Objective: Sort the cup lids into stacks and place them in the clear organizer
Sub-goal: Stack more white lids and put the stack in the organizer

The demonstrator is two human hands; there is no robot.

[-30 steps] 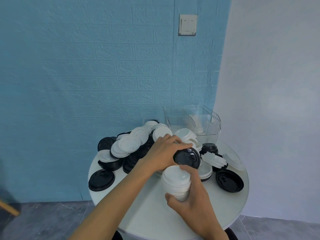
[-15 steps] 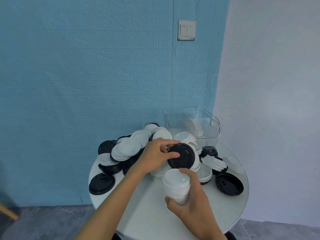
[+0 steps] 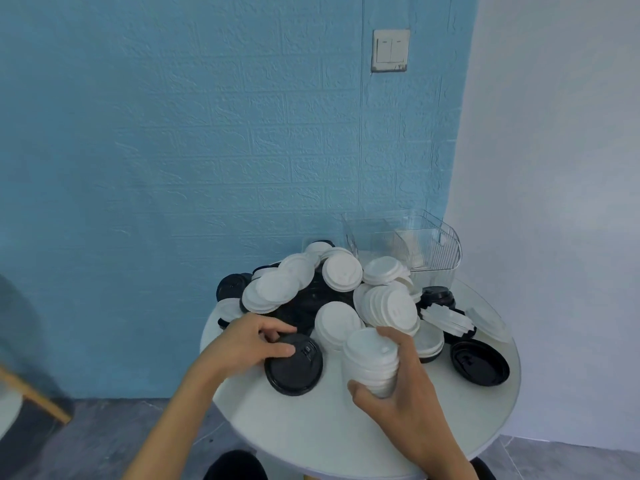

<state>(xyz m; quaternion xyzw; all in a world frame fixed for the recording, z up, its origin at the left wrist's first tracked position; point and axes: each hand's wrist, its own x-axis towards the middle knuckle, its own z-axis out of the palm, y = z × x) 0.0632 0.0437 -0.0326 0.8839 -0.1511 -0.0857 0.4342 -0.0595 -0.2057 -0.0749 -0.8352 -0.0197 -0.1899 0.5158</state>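
Note:
A heap of white and black cup lids (image 3: 339, 292) covers the back of the round white table (image 3: 311, 427). My right hand (image 3: 401, 393) grips a stack of white lids (image 3: 372, 362) from the side, thumb below and fingers over the top. My left hand (image 3: 249, 344) holds a black lid (image 3: 294, 367) by its far edge, at the table's front left, just left of the white stack. The clear organizer (image 3: 415, 244) stands at the back right with no lids visible inside.
A black lid lying upside down (image 3: 479, 363) sits at the right of the table. A fanned row of white lids (image 3: 448, 320) and a clear lid (image 3: 486, 318) lie near the right edge. Blue wall behind, white wall to the right. A wooden leg (image 3: 31, 393) shows at far left.
My left hand has carried the black lid from the top of the heap down and to the left, near the table surface. The right hand with the white stack has hardly moved.

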